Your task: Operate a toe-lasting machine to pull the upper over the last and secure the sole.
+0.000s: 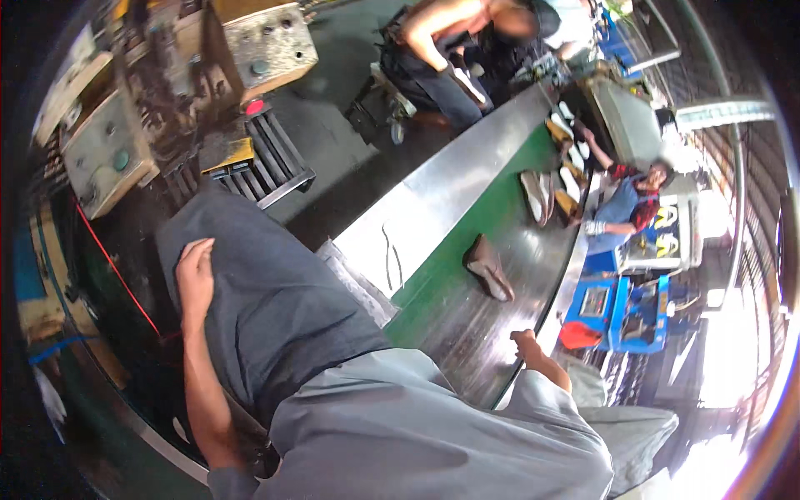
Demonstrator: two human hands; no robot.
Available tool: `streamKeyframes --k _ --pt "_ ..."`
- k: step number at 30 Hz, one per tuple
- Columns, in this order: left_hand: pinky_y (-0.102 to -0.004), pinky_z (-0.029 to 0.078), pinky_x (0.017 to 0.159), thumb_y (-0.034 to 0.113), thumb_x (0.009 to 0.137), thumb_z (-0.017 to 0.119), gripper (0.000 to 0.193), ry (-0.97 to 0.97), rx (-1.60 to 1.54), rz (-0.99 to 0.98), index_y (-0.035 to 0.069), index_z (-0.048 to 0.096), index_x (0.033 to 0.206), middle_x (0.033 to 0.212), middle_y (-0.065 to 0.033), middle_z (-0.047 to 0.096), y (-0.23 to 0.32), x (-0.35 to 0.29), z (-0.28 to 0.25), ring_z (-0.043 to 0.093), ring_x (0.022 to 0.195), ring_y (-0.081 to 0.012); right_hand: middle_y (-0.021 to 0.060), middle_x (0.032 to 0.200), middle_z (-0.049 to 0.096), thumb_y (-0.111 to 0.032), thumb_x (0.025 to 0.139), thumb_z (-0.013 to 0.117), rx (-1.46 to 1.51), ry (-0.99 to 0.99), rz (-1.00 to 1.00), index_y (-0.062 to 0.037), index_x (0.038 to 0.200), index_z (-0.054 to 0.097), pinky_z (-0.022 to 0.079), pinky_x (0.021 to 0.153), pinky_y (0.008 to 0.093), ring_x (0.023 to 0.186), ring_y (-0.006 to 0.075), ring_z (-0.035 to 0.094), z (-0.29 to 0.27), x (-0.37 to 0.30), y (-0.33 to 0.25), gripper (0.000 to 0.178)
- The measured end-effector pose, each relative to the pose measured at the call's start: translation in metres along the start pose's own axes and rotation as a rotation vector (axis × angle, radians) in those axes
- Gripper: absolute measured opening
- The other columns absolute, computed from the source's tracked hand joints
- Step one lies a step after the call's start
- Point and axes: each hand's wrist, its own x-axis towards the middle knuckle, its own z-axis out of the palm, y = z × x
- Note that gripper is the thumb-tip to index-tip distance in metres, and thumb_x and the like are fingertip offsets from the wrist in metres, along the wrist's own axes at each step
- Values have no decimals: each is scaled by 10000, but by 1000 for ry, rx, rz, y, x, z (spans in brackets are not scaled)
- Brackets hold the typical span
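Note:
My left hand (197, 275) lies on my dark-trousered leg, fingers extended, holding nothing. Beside the far edge of the green conveyor belt (433, 287), my right hand (528, 346) has its fingers curled in; no object shows in it. The nearest thing on the belt to that hand is a single brown shoe (490, 268), lying apart from it. Farther along sits a pair of brown shoes (537, 197), with several brown, tan and white shoes (570, 167) beyond. A thin dark cord (390, 254) lies on the metal ledge (442, 187) bordering the belt.
A worn machine (271, 46) stands at upper left, by a black slatted rack (275, 158). One person (458, 50) sits bent over a shoe at the far side; another person (625, 208) reaches toward shoes across the belt. A blue machine frame (621, 308) is at right.

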Motion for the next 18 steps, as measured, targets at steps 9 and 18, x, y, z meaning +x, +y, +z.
streamKeyframes --k 9,18 --pt "-321 569 984 17 1126 529 260 -197 -86 -245 -62 721 1282 1167 -103 753 -14 28 -24 710 1051 -178 396 1730 197 -343 832 888 -435 395 -563 -340 1760 114 364 1264 568 1580 554 313 49 51 -79 1209" --pt "-340 583 1000 15 1124 517 277 -163 -108 -138 -52 720 1299 1180 -117 756 46 37 -17 732 1087 -199 301 1632 497 -461 879 858 4 -18 -697 -169 1760 152 430 1212 471 1506 416 516 96 22 -132 1167"
